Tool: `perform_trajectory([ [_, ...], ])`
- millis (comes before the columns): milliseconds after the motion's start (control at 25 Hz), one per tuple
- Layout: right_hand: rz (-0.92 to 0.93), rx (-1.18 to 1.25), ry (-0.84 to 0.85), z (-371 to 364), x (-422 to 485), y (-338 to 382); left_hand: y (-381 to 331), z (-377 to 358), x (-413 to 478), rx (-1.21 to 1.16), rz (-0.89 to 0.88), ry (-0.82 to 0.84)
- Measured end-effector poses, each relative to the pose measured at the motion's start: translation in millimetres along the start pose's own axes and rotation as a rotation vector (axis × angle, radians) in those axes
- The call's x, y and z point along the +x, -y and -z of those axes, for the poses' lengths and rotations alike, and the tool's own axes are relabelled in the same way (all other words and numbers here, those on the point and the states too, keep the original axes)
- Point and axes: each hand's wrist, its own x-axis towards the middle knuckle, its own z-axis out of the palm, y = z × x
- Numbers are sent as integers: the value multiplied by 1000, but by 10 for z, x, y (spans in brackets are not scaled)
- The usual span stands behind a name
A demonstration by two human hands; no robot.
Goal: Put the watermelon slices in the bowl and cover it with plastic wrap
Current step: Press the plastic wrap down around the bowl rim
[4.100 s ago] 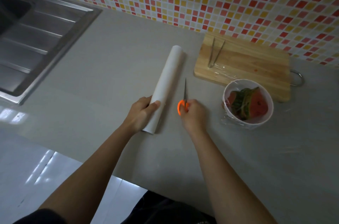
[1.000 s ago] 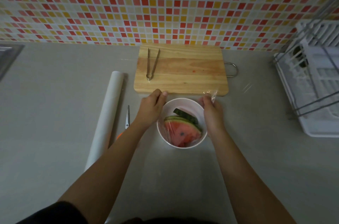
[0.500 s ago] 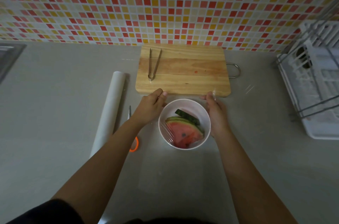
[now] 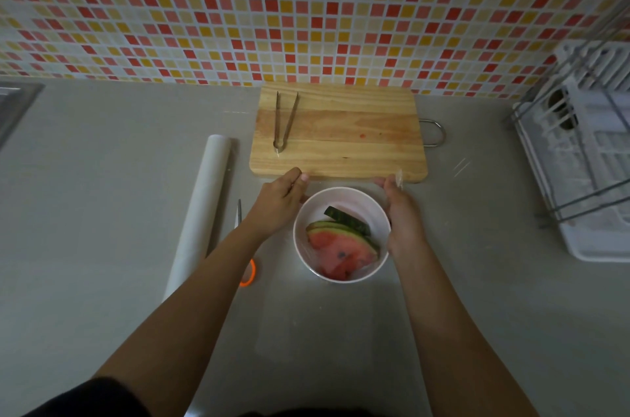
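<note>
A white bowl (image 4: pixel 341 198) stands on the grey counter just in front of the wooden cutting board (image 4: pixel 341 133). Watermelon slices (image 4: pixel 341 249) lie inside it, red flesh up, green rind toward the back. A clear sheet of plastic wrap (image 4: pixel 398 176) lies over the bowl and spreads onto the counter toward me. My left hand (image 4: pixel 281 200) pinches the wrap's far left edge beside the bowl. My right hand (image 4: pixel 404 215) holds the far right corner of the wrap against the bowl's right side.
The plastic wrap roll (image 4: pixel 201 212) lies left of the bowl, with orange-handled scissors (image 4: pixel 247 271) partly under my left forearm. Metal tongs (image 4: pixel 284 121) rest on the board. A white dish rack (image 4: pixel 586 160) stands at the right; a sink edge (image 4: pixel 13 102) at far left.
Since four seconds ago both hands left the roll and scissors and moved to the bowl. In the last second they pulled the wrap's far edge down; the right-hand crumpled corner has flattened.
</note>
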Motion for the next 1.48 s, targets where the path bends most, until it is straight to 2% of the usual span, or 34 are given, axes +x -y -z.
perform_trajectory([
  [240, -133, -151, -101, -17, 57, -17, 121, -220, -93, -415, 333, -60],
  [320, -127, -202, -128, -24, 59, -16, 127, -279, -140, -617, 352, -58],
  [400, -111, -210, -142, -35, 72, -29, 146, -313, -171, -726, 277, -50],
  [520, -87, -211, -157, -49, 86, -31, 181, -312, -181, -584, 176, -55],
  [680, -75, -253, -154, -37, 76, -12, 216, -223, -123, -213, 126, -55],
  [840, -58, -242, -138, -34, 37, 18, 234, -187, -101, -1, 210, -172],
  [920, -50, -233, -127, -40, 24, 32, 239, -131, -120, -1, 299, -260],
  [1000, -40, -218, -129, -44, 15, 38, 251, -59, -190, -160, 446, -319],
  [1080, -24, -218, -141, -45, 5, 39, 207, -53, -348, -284, 608, -295],
  [1120, -18, -217, -148, -49, 2, 35, 171, -88, -423, -267, 646, -270],
  [1200, -4, -193, -159, -57, -3, 26, 79, -200, -505, -203, 651, -258],
  [1280, 27, -187, -165, -60, 1, 13, -27, -316, -481, -197, 616, -337],
  [1400, 58, -210, -184, -46, 4, -15, -90, -411, -417, -271, 567, -482],
  [1480, 55, -197, -194, -39, 12, -21, -39, -436, -415, -359, 569, -488],
])
